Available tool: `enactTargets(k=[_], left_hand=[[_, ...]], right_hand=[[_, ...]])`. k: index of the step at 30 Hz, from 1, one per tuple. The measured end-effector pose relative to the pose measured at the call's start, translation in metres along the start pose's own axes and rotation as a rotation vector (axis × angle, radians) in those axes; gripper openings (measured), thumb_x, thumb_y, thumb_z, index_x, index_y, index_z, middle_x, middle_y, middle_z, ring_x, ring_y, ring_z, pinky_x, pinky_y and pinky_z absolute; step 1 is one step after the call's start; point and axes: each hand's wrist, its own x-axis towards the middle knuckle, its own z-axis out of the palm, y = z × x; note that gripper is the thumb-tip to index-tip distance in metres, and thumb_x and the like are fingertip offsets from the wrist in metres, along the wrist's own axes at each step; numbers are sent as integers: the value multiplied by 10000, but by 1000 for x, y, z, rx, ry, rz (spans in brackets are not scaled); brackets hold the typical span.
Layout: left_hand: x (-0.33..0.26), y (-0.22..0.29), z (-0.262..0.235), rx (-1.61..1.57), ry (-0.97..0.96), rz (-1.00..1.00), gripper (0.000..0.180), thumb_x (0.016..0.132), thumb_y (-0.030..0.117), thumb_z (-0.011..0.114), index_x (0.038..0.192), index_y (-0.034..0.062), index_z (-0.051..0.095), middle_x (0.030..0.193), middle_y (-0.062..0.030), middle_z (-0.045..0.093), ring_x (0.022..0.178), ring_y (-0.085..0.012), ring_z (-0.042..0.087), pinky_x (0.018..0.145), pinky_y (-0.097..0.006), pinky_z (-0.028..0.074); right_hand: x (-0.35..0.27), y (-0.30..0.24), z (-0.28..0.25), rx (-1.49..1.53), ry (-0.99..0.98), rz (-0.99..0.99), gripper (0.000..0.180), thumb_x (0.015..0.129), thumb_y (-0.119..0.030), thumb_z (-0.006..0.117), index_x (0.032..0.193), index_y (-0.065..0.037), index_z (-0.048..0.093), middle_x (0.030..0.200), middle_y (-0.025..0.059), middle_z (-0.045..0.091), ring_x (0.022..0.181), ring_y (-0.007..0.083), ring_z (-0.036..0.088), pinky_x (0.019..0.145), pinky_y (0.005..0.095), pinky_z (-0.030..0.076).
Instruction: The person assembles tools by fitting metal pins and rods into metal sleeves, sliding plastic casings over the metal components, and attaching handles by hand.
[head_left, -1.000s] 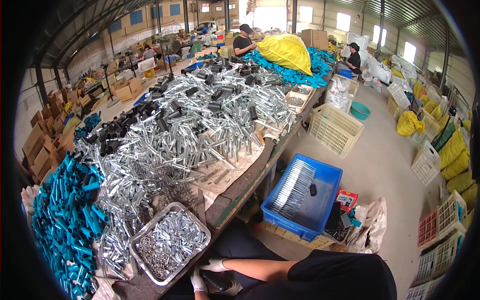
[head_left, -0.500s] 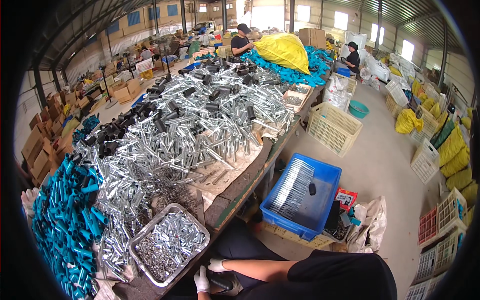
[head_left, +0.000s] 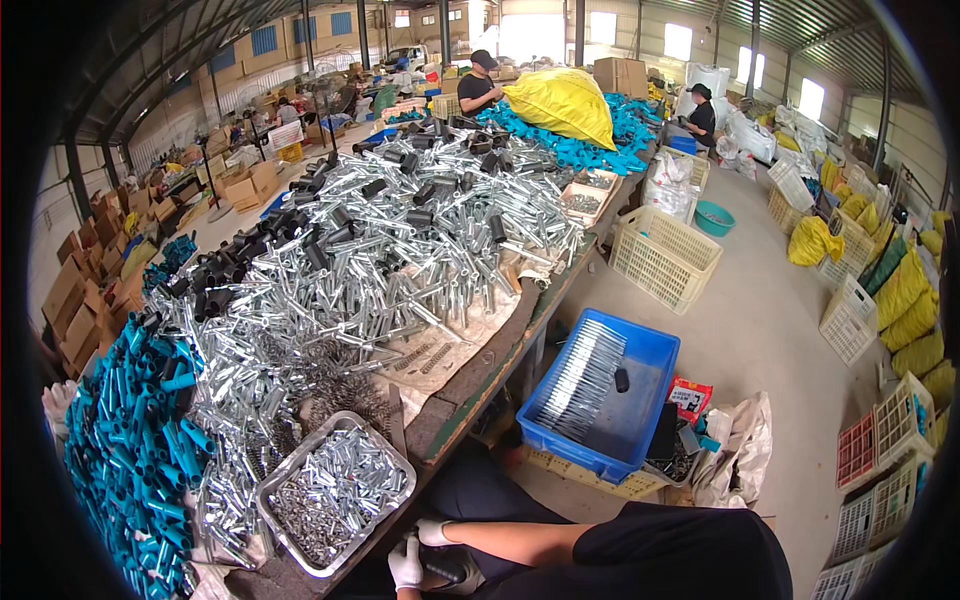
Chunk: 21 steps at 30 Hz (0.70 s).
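Low at the table's near edge, my two white-gloved hands are close together. My left hand (head_left: 406, 563) has its fingers pressed together beside my right hand (head_left: 434, 532), which is curled closed. Whatever they pinch is too small or hidden to make out. A dark rounded object (head_left: 447, 570) shows just below them; its kind is unclear. Nearest on the table is a metal tray (head_left: 408, 490) of small shiny metal pieces. Behind it lie loose springs (head_left: 340, 385) and a large heap of silvery metal tubes and rods (head_left: 350, 270). Teal plastic sleeves (head_left: 130, 440) are piled at the left.
To my right, a blue bin (head_left: 650, 400) holds a row of metal rods and one black sleeve (head_left: 622, 380). A cream crate (head_left: 665, 255) stands beyond it. A yellow sack (head_left: 565, 105) rests on teal parts at the far end, near a co-worker (head_left: 478, 85).
The view has shifted very slightly. My hands stay together at the table edge, with my left hand marginally higher and nearer my right.
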Motion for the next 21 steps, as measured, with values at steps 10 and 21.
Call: enactTargets(k=[10, 21], left_hand=[[-4, 4, -1, -73, -8, -70, 413, 955, 261, 537, 1106, -111, 635, 1063, -151, 681, 981, -197, 610, 883, -325, 463], [-10, 8, 2, 235, 175, -53, 530, 949, 381, 464, 1040, -100, 664, 1041, -305, 666, 1033, -413, 633, 907, -432, 460]], right_hand=[[-26, -35, -19, -119, -32, -25, 381, 926, -319, 504, 1040, -13, 700, 907, 173, 705, 803, 288, 681, 694, 407, 510], [-70, -100, -53, -275, -166, 47, 397, 921, -297, 521, 1170, -19, 656, 1204, 207, 644, 1122, 340, 607, 940, 401, 457]])
